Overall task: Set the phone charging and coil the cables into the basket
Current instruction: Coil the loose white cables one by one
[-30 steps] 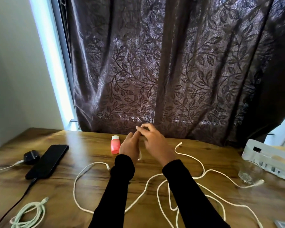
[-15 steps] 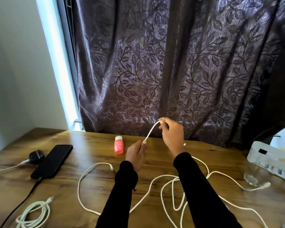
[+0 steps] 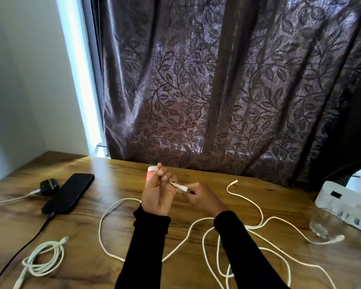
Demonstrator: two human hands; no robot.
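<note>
I hold my left hand (image 3: pixel 157 193) palm up above the wooden table (image 3: pixel 121 170), fingers curled, with the white cable (image 3: pixel 180 186) running between thumb and fingers, so it grips the cable near its plug end. My right hand (image 3: pixel 202 197) pinches the same plug end just beside the left; the connector tip pokes out between my fingers, though it is too small for me to tell which kind it is. The slack of this cable sprawls in loose loops across the table beneath my black sleeves (image 3: pixel 148 243), one free end lying near the curtain (image 3: pixel 233 181).

The phone (image 3: pixel 68 192) lies face up on the left, a dark cable (image 3: pixel 19 253) plugged into its near end. A black adapter (image 3: pixel 48 186) sits just beside it. A second white cable (image 3: pixel 43 259) lies coiled at the near left. The white basket (image 3: pixel 342 202) stands at the far right edge, with a clear glass (image 3: pixel 325 224) just in front of it. A small red bottle (image 3: pixel 150 174) stands behind my left hand.
</note>
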